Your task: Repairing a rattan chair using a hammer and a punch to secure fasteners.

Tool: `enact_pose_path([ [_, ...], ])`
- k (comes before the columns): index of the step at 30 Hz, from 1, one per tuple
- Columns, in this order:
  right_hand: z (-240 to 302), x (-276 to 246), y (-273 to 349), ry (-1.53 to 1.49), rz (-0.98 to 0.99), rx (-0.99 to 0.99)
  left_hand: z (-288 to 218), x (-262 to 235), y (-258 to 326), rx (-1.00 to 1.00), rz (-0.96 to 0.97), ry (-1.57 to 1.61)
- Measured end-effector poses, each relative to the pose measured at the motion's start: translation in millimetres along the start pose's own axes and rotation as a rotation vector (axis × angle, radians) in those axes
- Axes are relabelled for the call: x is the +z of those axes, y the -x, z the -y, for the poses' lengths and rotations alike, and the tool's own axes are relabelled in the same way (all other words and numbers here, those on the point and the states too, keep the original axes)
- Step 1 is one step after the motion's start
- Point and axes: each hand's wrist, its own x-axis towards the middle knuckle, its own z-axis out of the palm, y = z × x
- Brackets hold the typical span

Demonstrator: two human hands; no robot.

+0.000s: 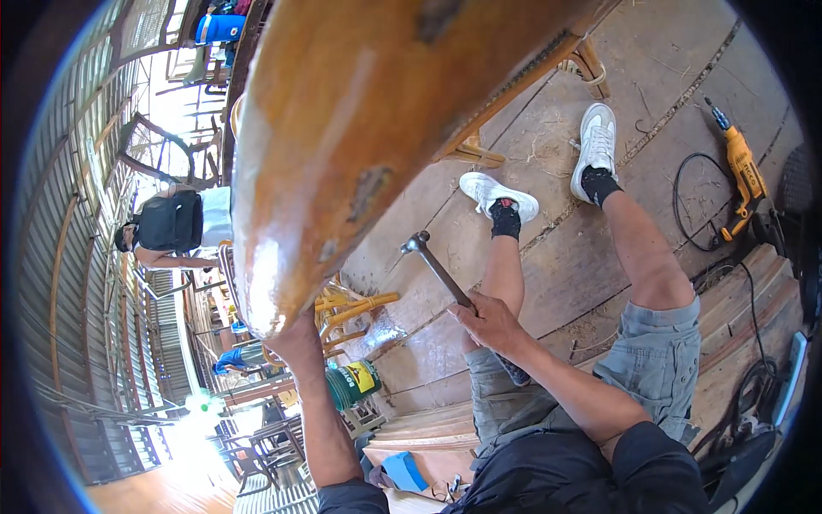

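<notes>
A large glossy brown piece of wooden or cane furniture point(342, 128), marked with dark patches, fills the upper middle very close up. Cane legs with bindings point(589, 68) show beneath it. My left hand point(297, 344) grips its lower end, the fingers mostly hidden behind the edge. Closed round a hammer point(443, 276), my right hand point(492, 325) is above my lap. The hammer's metal head points up and left, apart from the furniture, and the handle's end sticks out below my fist.
On the floor to the right lies an orange power drill point(747, 176) with a black cord. Stacked planks point(745, 300) are nearer, at right. A green container point(351, 384) and yellowish cane pieces point(364, 307) are beyond my left forearm. Another person point(175, 224) is at far left.
</notes>
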Motion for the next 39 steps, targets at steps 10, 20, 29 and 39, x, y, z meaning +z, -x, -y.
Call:
enact_pose_path([
  [10,-33,-11,-11,-0.002,-0.074,-0.034,-12,12,-6,-0.044,-0.071,0.171],
  [20,-64,-51,-29,-0.123,-0.28,0.16,11,49,-105,0.012,-0.216,0.173],
  [29,-99,-82,-49,-0.303,-0.481,0.275,10,77,-167,-0.013,-0.206,0.236],
  [39,-148,-89,-56,-0.309,-0.557,0.483,20,81,-170,-0.006,-0.298,0.175],
])
